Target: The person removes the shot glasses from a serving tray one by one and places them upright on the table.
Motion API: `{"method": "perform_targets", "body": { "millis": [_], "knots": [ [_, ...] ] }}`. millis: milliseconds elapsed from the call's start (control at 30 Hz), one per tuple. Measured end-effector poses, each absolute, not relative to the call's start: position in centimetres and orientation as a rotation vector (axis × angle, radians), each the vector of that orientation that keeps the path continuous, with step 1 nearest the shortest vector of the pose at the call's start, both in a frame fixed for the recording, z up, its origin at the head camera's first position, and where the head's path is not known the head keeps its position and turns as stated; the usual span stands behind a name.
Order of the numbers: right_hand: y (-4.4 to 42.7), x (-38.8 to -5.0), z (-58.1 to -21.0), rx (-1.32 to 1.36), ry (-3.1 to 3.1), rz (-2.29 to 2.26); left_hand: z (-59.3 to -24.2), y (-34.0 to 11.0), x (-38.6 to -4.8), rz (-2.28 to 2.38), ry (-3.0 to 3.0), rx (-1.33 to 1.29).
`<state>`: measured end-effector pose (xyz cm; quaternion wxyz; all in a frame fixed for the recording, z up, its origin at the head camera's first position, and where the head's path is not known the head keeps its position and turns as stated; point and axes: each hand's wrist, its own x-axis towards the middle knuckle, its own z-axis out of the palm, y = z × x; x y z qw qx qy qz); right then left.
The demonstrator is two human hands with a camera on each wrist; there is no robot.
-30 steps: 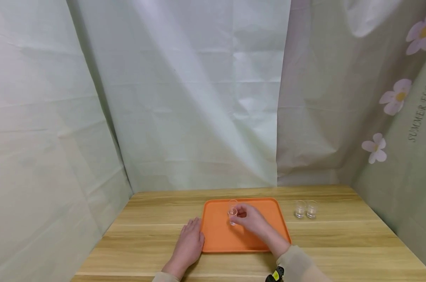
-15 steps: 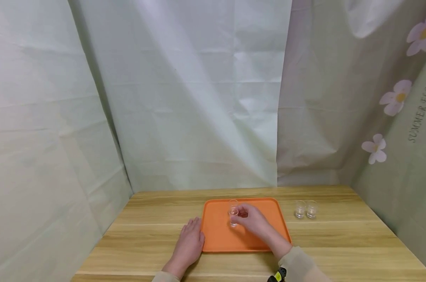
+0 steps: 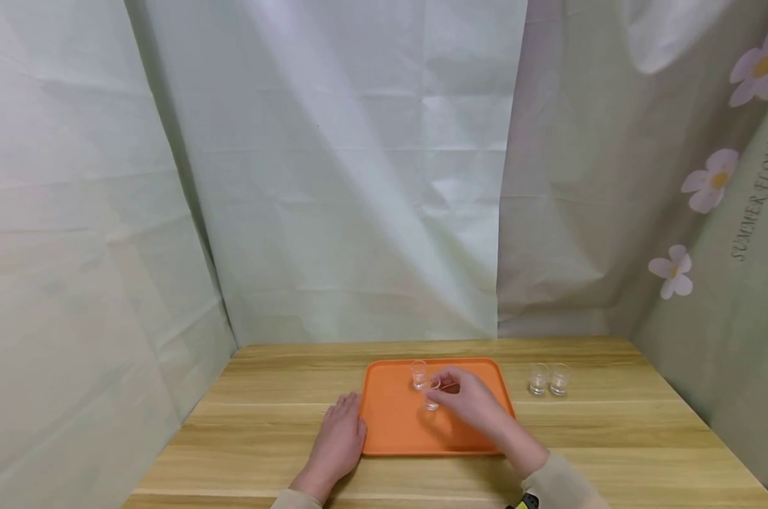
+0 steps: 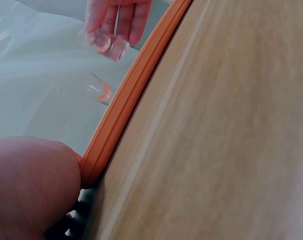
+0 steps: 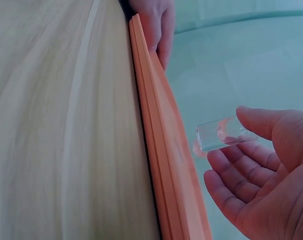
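Observation:
In the head view my right hand (image 3: 469,401) pinches a small clear shot glass (image 3: 432,403) over the middle of the orange tray (image 3: 393,431). The right wrist view has this upright glass (image 5: 211,136) between thumb and fingertips; whether its base touches the tray, I cannot tell. A second shot glass (image 3: 418,376) stands on the tray just behind it, apart from my hand. My left hand (image 3: 334,437) lies with straight fingers along the tray's left edge, holding nothing; in the left wrist view only part of this hand (image 4: 34,185) shows against the rim.
Two more clear shot glasses, a left one (image 3: 538,380) and a right one (image 3: 558,380), stand side by side to the right of the tray on the wooden table (image 3: 612,445). Pale curtains (image 3: 358,212) hang behind the table and along both sides.
My right hand, with the shot glass in its pinch, has moved slightly right, so the glass behind now shows apart from it. The left hand stays at the tray's edge.

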<state>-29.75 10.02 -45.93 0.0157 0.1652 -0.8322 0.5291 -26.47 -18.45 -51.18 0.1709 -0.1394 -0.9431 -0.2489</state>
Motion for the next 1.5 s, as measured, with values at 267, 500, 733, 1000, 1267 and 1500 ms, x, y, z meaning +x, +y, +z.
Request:
{"method": "perform_targets", "body": {
  "millis": [267,500,733,1000,1267,1500],
  "knots": [
    [12.1,-29.4,-45.9,0.511,-2.550,1.684,-52.3,-18.8,-26.9,-0.719,-2.621,-0.411],
    [13.9,-28.9,-45.7,0.476,-2.568,1.659,-51.3,-18.6,-26.4,-0.682,-2.694,-0.388],
    [15.9,-27.9,-45.2,0.478,-2.552,1.672,-50.6,-18.4,-26.1,-0.683,-2.741,-0.365],
    [18.2,-26.9,-44.8,0.474,-2.534,1.701,-50.9,-18.4,-26.3,-0.709,-2.705,-0.366],
    [20.2,-26.5,-44.6,0.404,-2.537,1.666,-52.6,-18.8,-27.3,-0.710,-2.630,-0.384],
    [21.7,-26.3,-44.6,0.403,-2.535,1.602,-53.9,-19.1,-28.2,-0.690,-2.604,-0.383]
  ]
}}
